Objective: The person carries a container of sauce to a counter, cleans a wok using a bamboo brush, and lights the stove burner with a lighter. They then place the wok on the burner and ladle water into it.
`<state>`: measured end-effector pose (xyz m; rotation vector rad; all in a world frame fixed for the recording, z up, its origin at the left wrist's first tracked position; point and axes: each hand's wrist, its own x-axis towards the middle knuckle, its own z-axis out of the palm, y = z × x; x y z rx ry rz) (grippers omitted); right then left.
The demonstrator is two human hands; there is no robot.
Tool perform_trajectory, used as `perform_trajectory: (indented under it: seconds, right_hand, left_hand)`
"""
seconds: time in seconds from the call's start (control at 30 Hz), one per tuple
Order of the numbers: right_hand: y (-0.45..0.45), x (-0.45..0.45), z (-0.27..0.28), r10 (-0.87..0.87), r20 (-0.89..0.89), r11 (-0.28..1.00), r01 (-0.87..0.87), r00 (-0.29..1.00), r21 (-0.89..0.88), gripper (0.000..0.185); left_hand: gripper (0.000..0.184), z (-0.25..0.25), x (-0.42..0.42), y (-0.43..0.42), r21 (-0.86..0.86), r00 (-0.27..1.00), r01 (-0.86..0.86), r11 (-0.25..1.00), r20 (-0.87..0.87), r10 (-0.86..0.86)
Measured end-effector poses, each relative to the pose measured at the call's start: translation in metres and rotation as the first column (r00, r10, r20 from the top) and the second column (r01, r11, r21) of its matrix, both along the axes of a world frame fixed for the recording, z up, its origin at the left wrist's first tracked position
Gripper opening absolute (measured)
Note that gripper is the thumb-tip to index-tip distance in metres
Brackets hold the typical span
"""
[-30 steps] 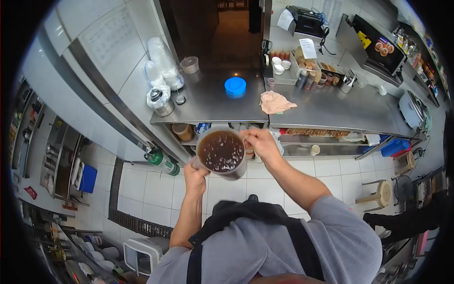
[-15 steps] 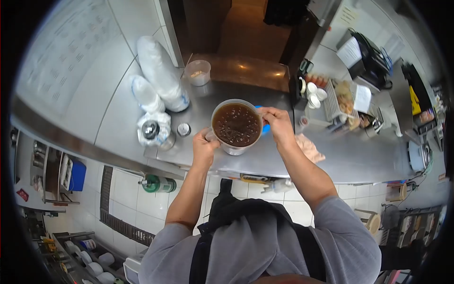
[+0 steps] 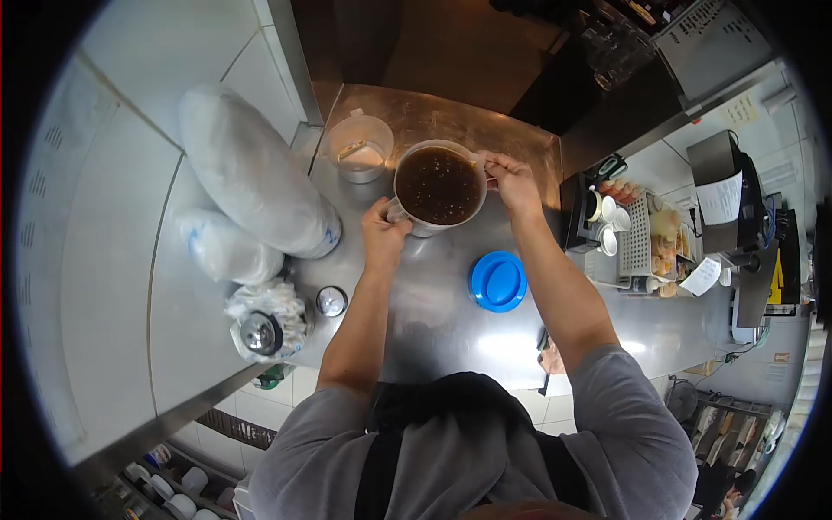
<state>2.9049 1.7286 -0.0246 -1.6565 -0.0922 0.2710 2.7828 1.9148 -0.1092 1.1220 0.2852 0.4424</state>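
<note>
Both my hands hold a translucent plastic tub [image 3: 423, 230] of dark brown liquid [image 3: 439, 184] with small bubbles on its surface. My left hand [image 3: 384, 227] is closed around the handle on its left side. On the upper right, my right hand [image 3: 513, 185] grips the other handle. The tub is over the far part of the steel counter [image 3: 416, 321]; whether its base touches is hidden. Close to its left stands a second translucent tub [image 3: 357, 177] with a small light-coloured item inside. A round blue lid [image 3: 497, 282] lies on the counter below my right hand.
Plastic-wrapped stacks [image 3: 260, 173] lean by the left wall, above a jar with a metal top [image 3: 261, 333]. A small round silver object [image 3: 331, 301] sits nearby. At right are white cups [image 3: 608, 225], a white basket [image 3: 637, 238] and a black machine [image 3: 724, 186].
My hands have carried the tub of liquid forward, farther over the counter and beside the second tub. The blue lid, partly hidden before, now shows fully. The camera view has moved closer to the counter.
</note>
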Motion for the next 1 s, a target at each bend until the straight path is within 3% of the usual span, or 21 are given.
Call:
perform_trajectory:
  seconds: [0.1,0.13,0.17,0.2,0.23,0.27,0.3,0.33,0.4,0.53,0.63,0.7,0.73,0.8,0.83,0.9,0.97,1.0]
  right_hand:
    - [-0.007,0.002,-0.013,-0.136,0.031,0.988,0.137,0.990,-0.065,0.025]
    - [-0.023,0.000,-0.035,-0.127,0.123,0.963,0.152,0.984,-0.223,0.026]
    - [-0.045,-0.006,-0.062,-0.106,0.220,0.911,0.183,0.970,-0.370,0.028]
    - [-0.062,-0.024,-0.076,-0.029,0.420,0.743,0.301,0.907,-0.598,0.034]
    - [-0.085,-0.040,-0.102,0.137,0.677,0.700,0.413,0.723,-0.583,0.040]
    - [-0.086,-0.078,-0.076,0.023,0.388,0.656,0.279,0.921,-0.701,0.047]
    - [-0.100,-0.105,-0.082,0.105,0.470,0.631,0.306,0.876,-0.713,0.057]
    - [-0.113,-0.129,-0.089,0.114,0.378,0.652,0.218,0.919,-0.726,0.071]
    - [-0.124,-0.175,-0.100,0.131,0.210,0.557,0.104,0.969,-0.824,0.093]
    - [-0.119,-0.196,-0.124,0.242,0.311,0.568,0.125,0.919,-0.813,0.101]
    - [-0.109,-0.159,-0.132,0.212,0.306,0.574,0.136,0.928,-0.808,0.099]
    - [-0.099,-0.115,-0.140,0.284,0.389,0.599,0.155,0.876,-0.785,0.096]
    - [-0.093,-0.095,-0.142,0.316,0.382,0.570,0.148,0.868,-0.808,0.093]
    - [-0.083,-0.067,-0.130,0.335,0.382,0.549,0.151,0.861,-0.822,0.091]
    - [-0.078,-0.062,-0.116,0.330,0.369,0.536,0.149,0.869,-0.831,0.085]
    - [-0.079,-0.079,-0.091,0.270,0.366,0.534,0.178,0.891,-0.827,0.079]
    - [-0.093,-0.113,-0.061,0.162,0.318,0.780,0.076,0.934,-0.621,0.059]
    - [-0.103,-0.147,-0.044,0.126,0.413,0.775,0.170,0.902,-0.608,0.036]
  left_hand:
    - [0.020,-0.016,0.026,0.005,0.046,0.999,-0.023,0.999,-0.043,0.025]
    - [0.020,-0.012,0.033,0.003,0.039,1.000,-0.017,0.999,-0.015,0.017]
    - [0.019,-0.005,0.036,-0.001,-0.005,0.997,-0.058,0.998,-0.055,0.057]
    - [0.018,0.000,0.041,-0.003,-0.047,0.991,-0.099,0.994,-0.091,0.095]
    - [0.018,0.004,0.048,-0.004,-0.055,0.995,-0.093,0.994,-0.052,0.090]
    - [0.017,0.004,0.050,-0.005,-0.057,0.992,-0.112,0.992,-0.065,0.109]
    - [0.016,0.004,0.052,-0.005,-0.056,0.988,-0.135,0.989,-0.082,0.131]
    - [0.016,0.003,0.056,-0.007,-0.059,0.989,-0.136,0.989,-0.062,0.132]
    - [0.014,0.000,0.062,-0.015,-0.080,0.979,-0.200,0.976,-0.047,0.197]
    - [0.013,-0.010,0.067,-0.019,-0.012,0.973,-0.231,0.973,-0.019,0.231]
    - [0.013,-0.013,0.067,-0.018,-0.006,0.974,-0.221,0.975,-0.046,0.220]
    - [0.017,-0.017,0.065,-0.014,0.189,0.969,-0.228,0.955,-0.056,0.242]
    - [0.017,-0.014,0.060,-0.012,0.201,0.968,-0.230,0.952,-0.052,0.245]
    - [0.027,-0.008,0.049,-0.009,0.483,0.952,-0.223,0.847,-0.080,0.296]
    - [0.027,-0.007,0.040,-0.010,0.495,0.956,-0.211,0.843,-0.074,0.284]
    - [0.043,-0.005,0.016,-0.019,0.672,0.861,-0.474,0.569,0.218,0.460]
    - [0.045,-0.002,-0.015,-0.042,0.648,0.882,-0.457,0.609,0.240,0.406]
    - [0.047,0.002,-0.031,-0.056,0.614,0.882,-0.463,0.639,0.247,0.402]
